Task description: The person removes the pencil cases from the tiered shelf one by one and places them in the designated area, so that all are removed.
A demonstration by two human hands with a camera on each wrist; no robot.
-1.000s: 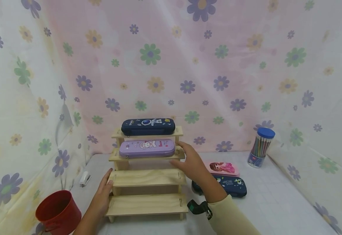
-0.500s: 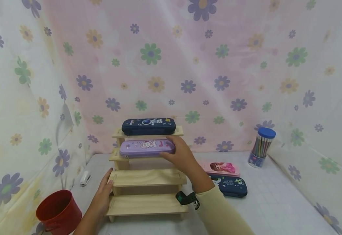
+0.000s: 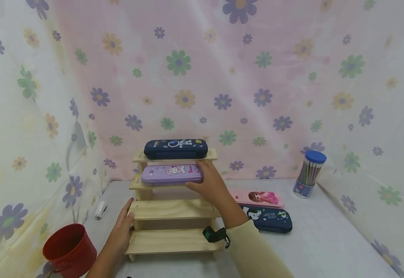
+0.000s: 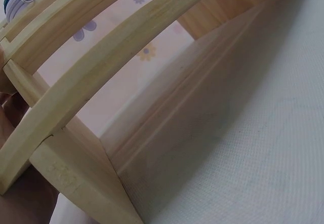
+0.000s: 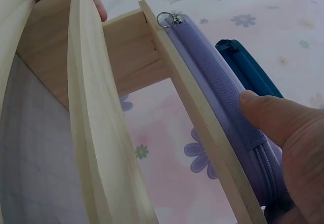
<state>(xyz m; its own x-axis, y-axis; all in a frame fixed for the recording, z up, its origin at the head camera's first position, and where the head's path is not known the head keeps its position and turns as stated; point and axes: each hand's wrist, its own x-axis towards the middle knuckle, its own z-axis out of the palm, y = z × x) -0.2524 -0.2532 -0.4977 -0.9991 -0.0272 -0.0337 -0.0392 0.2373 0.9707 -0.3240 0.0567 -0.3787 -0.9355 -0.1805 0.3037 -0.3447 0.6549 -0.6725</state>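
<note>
Purple pencil case (image 3: 169,175), one of four: right hand (image 3: 213,187) pinches it, left hand (image 3: 120,228) straight-fingered.
Pencils (image 3: 308,173) fill one jar (image 3: 303,189) at its three o'clock; one bucket (image 3: 76,253), eight.

left hand (image 3: 119,233): grips, points forward | right hand (image 3: 211,186): pinches, farther forward | right forearm (image 3: 252,249): slants inward

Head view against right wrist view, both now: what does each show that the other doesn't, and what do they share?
Only the head view: the red bucket, pencil jar, pink case and navy panda case.

Only the right wrist view: the zipper pull's ring distinctly; it is too small to make out from the head.

Both: the right hand gripping the purple case, the wooden stand, and the left hand at its left end.
</note>
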